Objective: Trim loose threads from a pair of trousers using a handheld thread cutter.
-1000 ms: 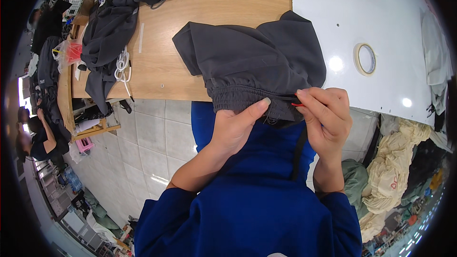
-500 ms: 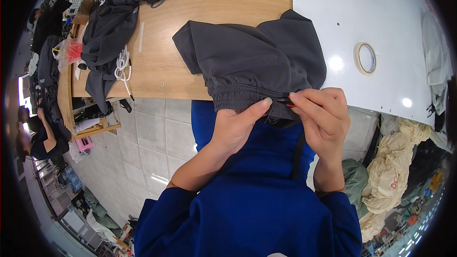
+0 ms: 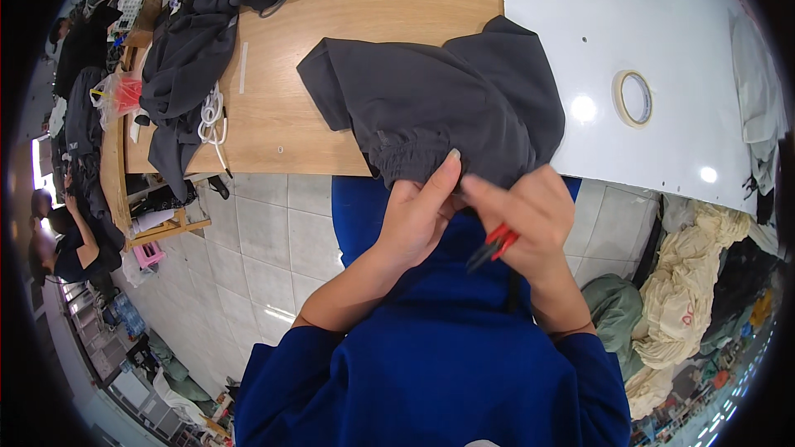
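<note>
A pair of dark grey pants (image 3: 447,91) with a gathered elastic waistband (image 3: 406,153) lies across the table's front edge. My left hand (image 3: 414,219) is closed on the waistband, thumb on top and fingers underneath. Close beside it, my right hand (image 3: 526,211) has its index finger and thumb at the waistband's edge, slightly blurred. Tucked in that hand's other fingers is a small red-and-black tool (image 3: 497,247), its dark end pointing down toward me. Its exact kind is hard to make out. Whatever lies between the fingertips is hidden.
A roll of tape (image 3: 633,99) lies on the white tabletop (image 3: 687,50) at right. More dark grey garments (image 3: 186,58) and a bundle of white cord (image 3: 212,120) occupy the wooden table's left side. Cream cloth (image 3: 683,290) is heaped low at right. Another person (image 3: 74,236) is at far left.
My right hand has drawn slightly down and left, turning the red-and-black tool back into its palm, away from the waistband. Its index finger now reaches toward my left thumb. The waistband is more bunched.
</note>
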`<control>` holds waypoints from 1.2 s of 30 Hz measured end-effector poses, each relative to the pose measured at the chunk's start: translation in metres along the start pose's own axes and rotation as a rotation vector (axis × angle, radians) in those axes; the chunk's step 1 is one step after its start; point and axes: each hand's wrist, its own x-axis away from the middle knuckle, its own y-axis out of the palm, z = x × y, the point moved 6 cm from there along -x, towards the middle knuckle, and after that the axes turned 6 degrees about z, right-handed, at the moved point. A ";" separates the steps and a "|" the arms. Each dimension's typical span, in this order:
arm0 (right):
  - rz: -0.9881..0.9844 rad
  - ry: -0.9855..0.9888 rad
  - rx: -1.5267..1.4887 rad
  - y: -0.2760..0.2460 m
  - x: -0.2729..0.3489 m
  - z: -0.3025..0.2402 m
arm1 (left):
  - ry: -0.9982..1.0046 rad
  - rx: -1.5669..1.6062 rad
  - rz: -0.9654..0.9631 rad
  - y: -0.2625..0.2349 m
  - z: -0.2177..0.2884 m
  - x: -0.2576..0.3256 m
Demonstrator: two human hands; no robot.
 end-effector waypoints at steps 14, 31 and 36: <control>-0.220 0.391 -0.368 -0.018 0.006 0.009 | 0.091 -0.094 0.020 -0.001 0.011 0.000; -0.122 0.330 -0.020 -0.027 0.000 0.018 | 0.513 -0.388 0.114 0.005 0.023 0.003; -0.116 0.319 0.049 -0.027 -0.002 0.017 | 0.525 -0.413 0.098 0.008 0.024 0.003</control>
